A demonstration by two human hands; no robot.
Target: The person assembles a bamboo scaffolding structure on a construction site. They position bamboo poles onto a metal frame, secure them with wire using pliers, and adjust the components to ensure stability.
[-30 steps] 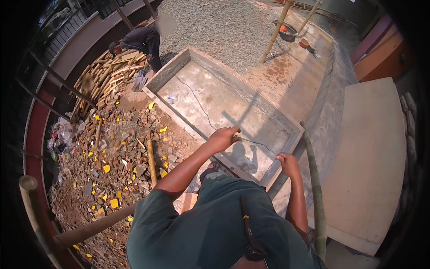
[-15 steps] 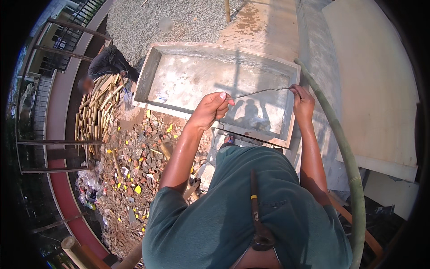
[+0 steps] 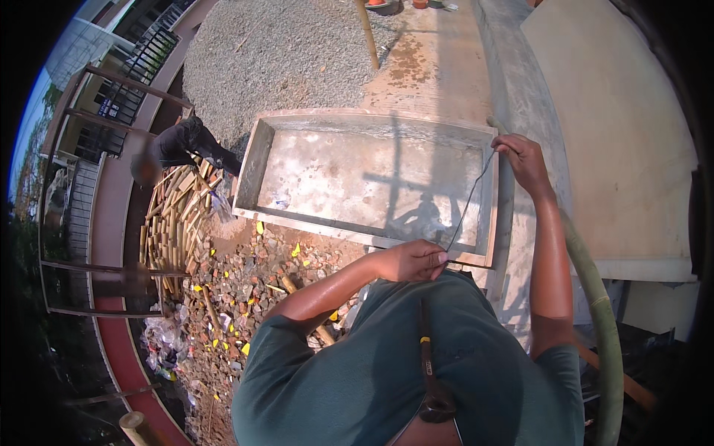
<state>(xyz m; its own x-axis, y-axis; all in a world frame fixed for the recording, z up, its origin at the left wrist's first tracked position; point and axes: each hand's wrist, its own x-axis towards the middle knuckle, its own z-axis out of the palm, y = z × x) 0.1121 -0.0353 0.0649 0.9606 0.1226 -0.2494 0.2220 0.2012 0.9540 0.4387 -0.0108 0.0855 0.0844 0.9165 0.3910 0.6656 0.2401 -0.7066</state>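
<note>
Between my two hands runs a thin, slightly bent dark wire [image 3: 468,201]. My left hand [image 3: 413,261] pinches its lower end close to my body. Higher and to the right, my right hand [image 3: 523,157] grips the other end between thumb and fingers. Below the wire lies a shallow rectangular trough [image 3: 320,229] with a pale rim and a wet-looking grey floor, where my shadow falls. A hammer [image 3: 425,360] hangs head-up at the collar of my green shirt, its handle lying down the front.
A green bamboo pole [image 3: 591,286] rises at my right, beside a large pale panel [image 3: 610,149]. Rubble [image 3: 249,297] covers the ground at left. Cut bamboo pieces [image 3: 169,230] lie near a bending person [image 3: 190,141]. Gravel [image 3: 275,63] is heaped beyond the trough.
My left hand has come down and right, toward my body, while my right hand has shifted slightly right. The wire now slants steeply instead of nearly level. The view has tilted upward.
</note>
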